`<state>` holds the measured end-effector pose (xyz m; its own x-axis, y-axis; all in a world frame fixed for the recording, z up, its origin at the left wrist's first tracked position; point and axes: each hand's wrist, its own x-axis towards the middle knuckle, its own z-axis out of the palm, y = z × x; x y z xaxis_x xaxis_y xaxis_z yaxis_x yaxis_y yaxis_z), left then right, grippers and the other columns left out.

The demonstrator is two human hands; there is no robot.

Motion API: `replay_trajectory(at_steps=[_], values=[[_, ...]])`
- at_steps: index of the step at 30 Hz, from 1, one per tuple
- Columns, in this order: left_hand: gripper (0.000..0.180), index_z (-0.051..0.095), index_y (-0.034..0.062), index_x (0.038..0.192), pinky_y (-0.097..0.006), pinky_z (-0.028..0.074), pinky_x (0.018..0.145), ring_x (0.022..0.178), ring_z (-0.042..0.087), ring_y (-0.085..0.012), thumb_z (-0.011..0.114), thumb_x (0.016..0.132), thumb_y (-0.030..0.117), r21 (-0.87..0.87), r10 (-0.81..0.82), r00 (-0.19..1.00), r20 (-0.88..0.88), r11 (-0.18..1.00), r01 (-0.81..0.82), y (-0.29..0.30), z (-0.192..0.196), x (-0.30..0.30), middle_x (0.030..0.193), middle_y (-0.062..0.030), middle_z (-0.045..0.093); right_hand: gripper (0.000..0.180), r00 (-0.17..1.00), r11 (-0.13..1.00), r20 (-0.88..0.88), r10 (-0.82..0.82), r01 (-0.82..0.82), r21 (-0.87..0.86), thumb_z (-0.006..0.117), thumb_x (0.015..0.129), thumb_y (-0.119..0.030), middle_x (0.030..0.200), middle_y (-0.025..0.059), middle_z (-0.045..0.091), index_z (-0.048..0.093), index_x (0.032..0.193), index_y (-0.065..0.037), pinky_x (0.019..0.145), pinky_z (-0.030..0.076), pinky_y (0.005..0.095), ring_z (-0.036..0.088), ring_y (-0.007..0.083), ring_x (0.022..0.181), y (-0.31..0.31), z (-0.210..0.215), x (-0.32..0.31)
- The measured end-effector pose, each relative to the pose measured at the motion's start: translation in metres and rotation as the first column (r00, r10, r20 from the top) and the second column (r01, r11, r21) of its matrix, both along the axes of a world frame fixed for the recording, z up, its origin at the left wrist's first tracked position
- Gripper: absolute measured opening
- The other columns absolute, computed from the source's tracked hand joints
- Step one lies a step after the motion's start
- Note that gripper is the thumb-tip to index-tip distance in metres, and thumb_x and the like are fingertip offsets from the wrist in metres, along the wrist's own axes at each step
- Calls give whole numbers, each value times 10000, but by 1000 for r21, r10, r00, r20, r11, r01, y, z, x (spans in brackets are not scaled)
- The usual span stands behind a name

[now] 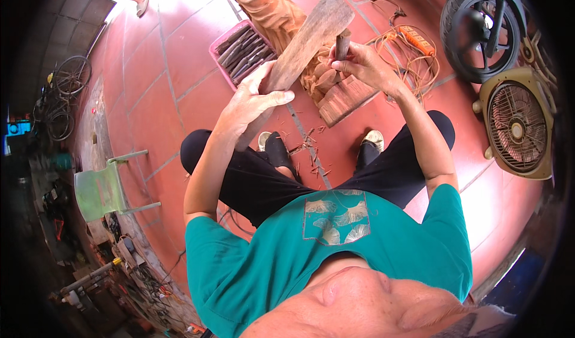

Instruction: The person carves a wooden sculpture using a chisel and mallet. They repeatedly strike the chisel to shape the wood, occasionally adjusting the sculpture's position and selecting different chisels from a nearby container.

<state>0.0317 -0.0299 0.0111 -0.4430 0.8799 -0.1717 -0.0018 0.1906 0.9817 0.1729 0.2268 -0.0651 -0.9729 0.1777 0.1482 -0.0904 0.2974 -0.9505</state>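
My left hand (254,100) is closed around a long, flat wooden mallet (312,34), which slants up to the right. In my right hand (361,67) the fingers grip a chisel (342,43) by its short brown handle, close beside the mallet's broad end. Whether the two touch, I cannot tell. Beneath them a carved wooden statue (272,13) with draped folds lies on the floor, its block base (349,100) nearest to me. The mallet and my hands hide its middle. The chisel's cutting end is out of sight behind my fingers.
A pink basket (225,76) of carving tools stands left of the statue. Wood shavings (310,149) lie between my feet. To the right are an orange power strip (417,41) with tangled cord, a fan (517,122) and a motorbike wheel (476,29). A green chair (102,191) stands left.
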Motion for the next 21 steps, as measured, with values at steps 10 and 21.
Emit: replay_trajectory(at_steps=[10, 21], values=[[693, 449, 19, 1427, -260, 516, 651, 730, 614, -114, 798, 831, 80, 58, 73, 997, 32, 995, -75, 3, -6, -1, 956, -48, 610, 235, 997, 986, 38, -61, 66, -155, 696, 961, -97, 1011, 30, 688, 630, 1175, -24, 824, 554, 295, 658, 107, 962, 7, 5, 5], [768, 405, 1, 1491, -348, 455, 1006, 1162, 589, -197, 798, 835, 67, 189, 67, 807, -586, 980, 56, 12, -6, -5, 1277, -132, 616, 228, 1000, 1000, 21, 24, -23, -7, 673, 951, -36, 1026, 49, 694, 607, 1169, -26, 893, 545, 324, 669, 142, 996, 5, -6, -1]])
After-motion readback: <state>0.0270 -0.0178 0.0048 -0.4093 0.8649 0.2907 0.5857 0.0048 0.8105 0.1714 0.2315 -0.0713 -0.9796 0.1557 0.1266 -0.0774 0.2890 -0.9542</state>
